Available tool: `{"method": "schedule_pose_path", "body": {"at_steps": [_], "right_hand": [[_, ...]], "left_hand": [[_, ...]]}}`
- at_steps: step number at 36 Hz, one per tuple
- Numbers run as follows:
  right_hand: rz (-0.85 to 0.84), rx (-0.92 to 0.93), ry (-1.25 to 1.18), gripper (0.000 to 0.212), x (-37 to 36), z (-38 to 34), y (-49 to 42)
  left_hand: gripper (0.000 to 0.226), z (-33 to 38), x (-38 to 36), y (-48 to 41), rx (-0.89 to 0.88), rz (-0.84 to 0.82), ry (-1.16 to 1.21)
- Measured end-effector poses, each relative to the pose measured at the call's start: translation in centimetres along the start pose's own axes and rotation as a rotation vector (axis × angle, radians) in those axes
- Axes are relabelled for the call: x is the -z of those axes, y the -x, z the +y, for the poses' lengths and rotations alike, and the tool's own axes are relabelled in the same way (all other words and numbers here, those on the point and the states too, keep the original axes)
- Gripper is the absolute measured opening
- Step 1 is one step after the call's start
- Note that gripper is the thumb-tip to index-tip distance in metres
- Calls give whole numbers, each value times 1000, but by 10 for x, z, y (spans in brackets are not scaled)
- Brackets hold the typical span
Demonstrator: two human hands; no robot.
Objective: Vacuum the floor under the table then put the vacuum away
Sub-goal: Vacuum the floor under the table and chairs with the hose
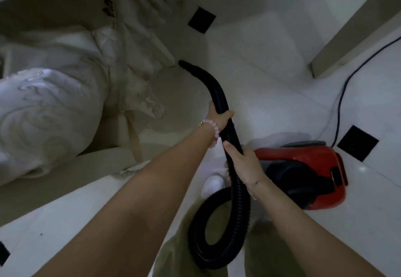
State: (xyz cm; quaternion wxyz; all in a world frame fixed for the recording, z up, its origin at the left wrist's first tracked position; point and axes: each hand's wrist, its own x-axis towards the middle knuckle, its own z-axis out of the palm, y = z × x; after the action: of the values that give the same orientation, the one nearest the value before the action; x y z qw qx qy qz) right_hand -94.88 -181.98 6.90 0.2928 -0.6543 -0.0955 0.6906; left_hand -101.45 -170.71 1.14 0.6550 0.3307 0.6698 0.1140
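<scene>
A black ribbed vacuum hose [219,218] loops in front of me and ends in a curved black nozzle [196,70] pointing at the pale floor under the table edge. My left hand [218,117] grips the hose near the nozzle; a pink bead bracelet sits on that wrist. My right hand [245,164] grips the hose lower down. The red and black vacuum body [303,172] stands on the floor just right of my right hand.
A draped white tablecloth [54,107] hangs at the left over the table. A pale table leg [351,33] slants at the upper right. A dark power cord [345,90] runs from the vacuum. Black inset floor tiles [201,19] mark the white floor.
</scene>
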Motion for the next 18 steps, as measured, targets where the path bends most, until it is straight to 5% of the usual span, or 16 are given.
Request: {"method": "schedule_pose_path", "body": {"at_steps": [14,18], "right_hand": [[-219,-14,-17,42,-7,-31,-126],[-277,-62,-38,42,-12,-56,-156]], "left_hand": [[70,15,28,-127,-149,203,-145],[47,28,37,-158,-126,334,-83]]}}
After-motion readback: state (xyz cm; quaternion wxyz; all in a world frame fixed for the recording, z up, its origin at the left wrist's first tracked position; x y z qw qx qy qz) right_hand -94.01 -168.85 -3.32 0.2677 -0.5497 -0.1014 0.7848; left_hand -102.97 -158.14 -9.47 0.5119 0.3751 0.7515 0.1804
